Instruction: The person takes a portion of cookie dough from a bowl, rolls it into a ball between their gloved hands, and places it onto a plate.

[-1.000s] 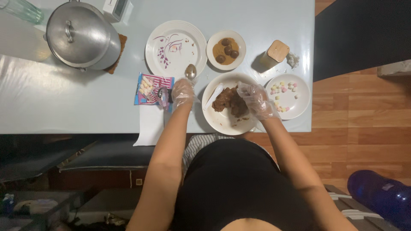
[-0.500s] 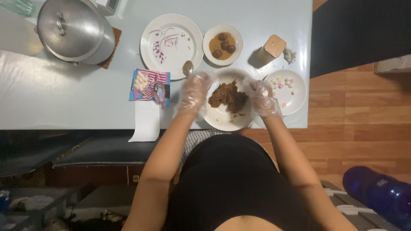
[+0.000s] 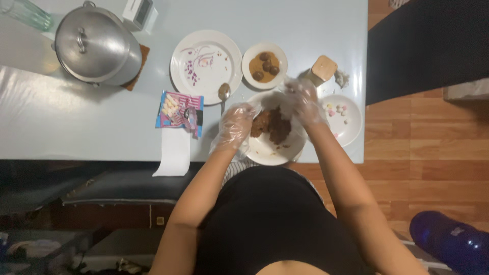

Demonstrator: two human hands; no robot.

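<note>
Two gloved hands over a white plate (image 3: 265,148) at the near edge of the bench (image 3: 76,127), seen from above. Left hand (image 3: 235,125) in a clear plastic glove, at the left rim of the plate, fingers curled loosely beside a brown mass (image 3: 271,125); grip apparently released, touching but not clearly grasping anything. Right hand (image 3: 304,104), likewise gloved, over the far right part of the plate; fingers bunched, though whether clenched on a pinch of the mass cannot be told. Brown mass heaped on the middle of the plate, between the hands.

Far of the plate: small bowl (image 3: 264,65) with three brown balls on a brown layer. Left of that bowl: flowered plate (image 3: 206,66), bare, with a spoon (image 3: 223,94) at its near edge. Right of the hands: dish (image 3: 344,119) with small pale sweets, and a tan cube (image 3: 323,68) far of it. Left of the plate: striped packet (image 3: 179,111) on a paper strip (image 3: 174,150). Far left: lidded metal pot (image 3: 97,46) on a mat.

For shaping well, judged from this layout: even portions pinched off, rolled between both palms over the plate so crumbs fall back onto it; light pressure, to avoid sticking to or tearing the thin gloves.
</note>
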